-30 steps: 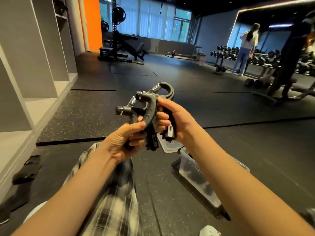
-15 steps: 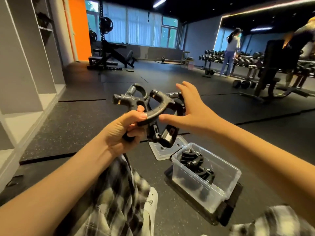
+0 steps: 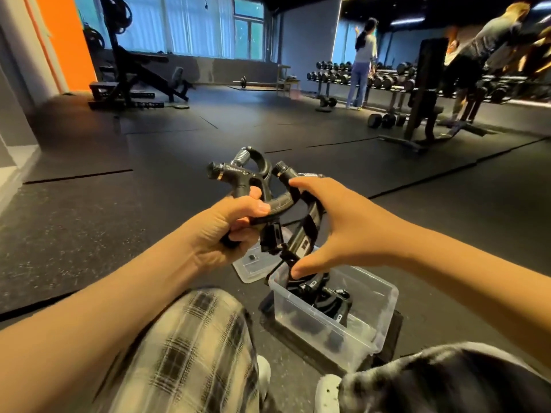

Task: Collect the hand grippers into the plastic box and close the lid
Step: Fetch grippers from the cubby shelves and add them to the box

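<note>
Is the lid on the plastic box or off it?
Off. The plastic box stands open-topped with hand grippers inside; the lid lies flat on the floor just beyond it.

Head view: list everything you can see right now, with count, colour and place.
held grippers: two, black, touching, above the box
boxed grippers: several, black, count unclear, inside the box
box: one, clear, on the floor between the knees
lid: one, clear, on the floor behind the box
pad: one, black, under the box
floor: black rubber mats
bench rack: one, black, far left
dumbbells: many, dark, on racks far right
bystanders: at least two, far right
trousers: plaid, black and cream, bottom edge
left hand: grips one held gripper
right hand: thumb and fingers span the other
</note>
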